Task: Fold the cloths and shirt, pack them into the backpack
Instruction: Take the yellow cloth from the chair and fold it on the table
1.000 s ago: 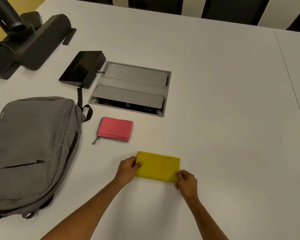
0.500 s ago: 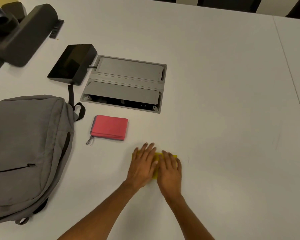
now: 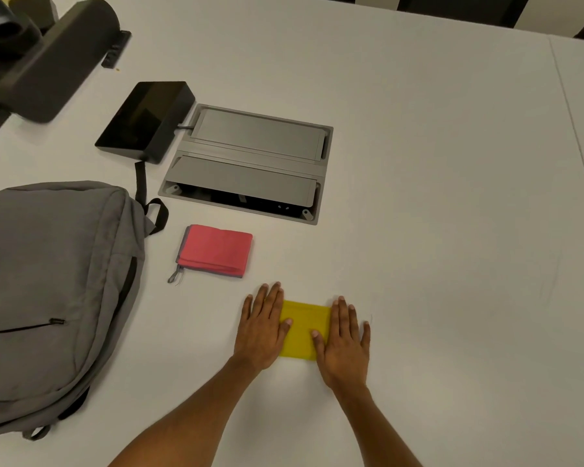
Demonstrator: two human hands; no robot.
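While both hands press flat, the yellow cloth [image 3: 303, 328] lies folded on the white table [image 3: 418, 230], near the front edge, middle of view. Left hand [image 3: 262, 328] covers the cloth's left end, fingers straight and spread, thumb tip on the yellow; nothing gripped. Right hand [image 3: 346, 340] covers the right end the same way, fingers straight, thumb lying on the cloth; nothing gripped either. Only the strip between the two hands shows, so the cloth's full outline can't be read. Bare forearms run in from the bottom edge. Red cloth [image 3: 214, 250] sits up and left of the yellow one, apart from it, already folded into a small rectangle with grey edging and a small loop tag hanging off its lower-left corner. Backpack [image 3: 51, 291] lies flat at far left, grey, front pocket zipper visible and closed; black strap loops stick out at its upper right, close to the red cloth but not touching. Main compartment state can't be told from this angle. Behind the red cloth, a grey cable hatch [image 3: 250, 163] is set into the table, its near flap showing a dark gap. A black tablet-like device [image 3: 145, 121] sits tilted just left of the hatch, touching its corner. Dark conference gear [image 3: 48, 59] occupies the top-left corner.
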